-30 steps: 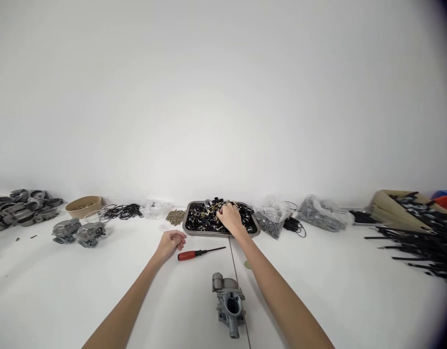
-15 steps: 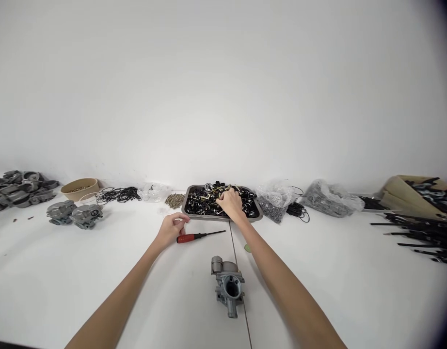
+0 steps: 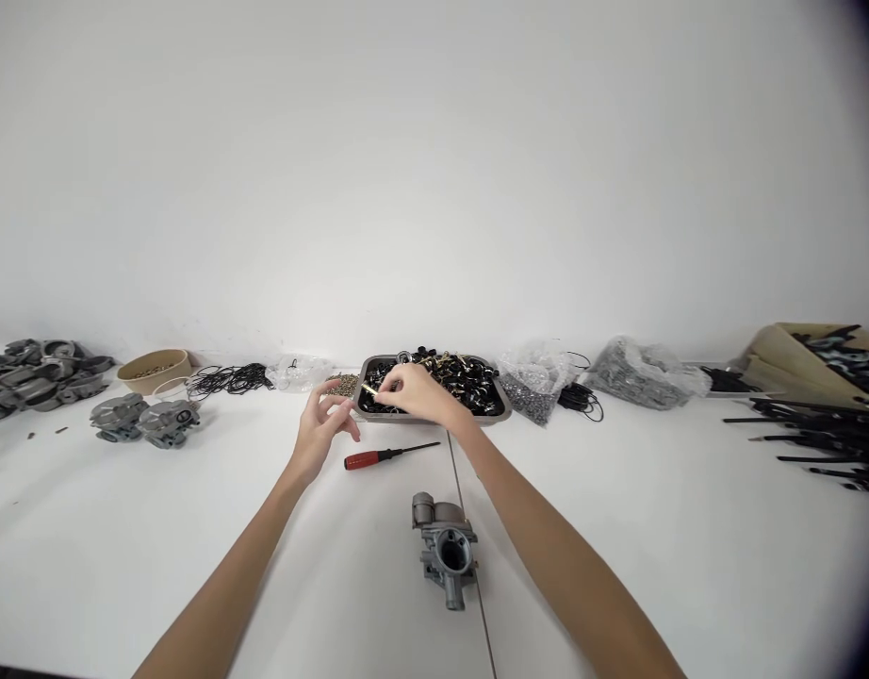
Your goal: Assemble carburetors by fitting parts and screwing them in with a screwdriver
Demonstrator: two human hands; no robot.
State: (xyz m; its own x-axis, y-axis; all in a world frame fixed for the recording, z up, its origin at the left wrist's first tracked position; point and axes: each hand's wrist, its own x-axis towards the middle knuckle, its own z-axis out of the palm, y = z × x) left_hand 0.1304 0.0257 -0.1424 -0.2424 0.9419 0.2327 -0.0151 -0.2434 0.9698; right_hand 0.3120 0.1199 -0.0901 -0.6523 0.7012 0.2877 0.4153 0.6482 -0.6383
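Observation:
My right hand (image 3: 415, 391) is over the left part of a metal tray (image 3: 503, 415) heaped with small black and metallic parts. Its thumb and fingers pinch a small, slim brass-coloured part (image 3: 368, 389). Just left of it, my left hand (image 3: 321, 429) is raised with its fingers apart and nothing in them. A screwdriver (image 3: 364, 459) with a red handle lies in front of the tray, its black shaft pointing right. Nearer to me, a grey metal carburetor (image 3: 449, 552) rests on the white table, its round bore facing me.
Two carburetors (image 3: 144, 420) stand at the left, before a tan bowl (image 3: 155, 372) and a pile of grey castings (image 3: 39, 377). Black rings (image 3: 229, 379) and brass bits (image 3: 344, 385) line the back. Bags of small parts (image 3: 537, 382) and black cables (image 3: 830, 443) are at the right.
My right hand has come up from the tray's middle and moved left with the small brass-coloured part. My left hand has lifted from beside the screwdriver and spread its fingers.

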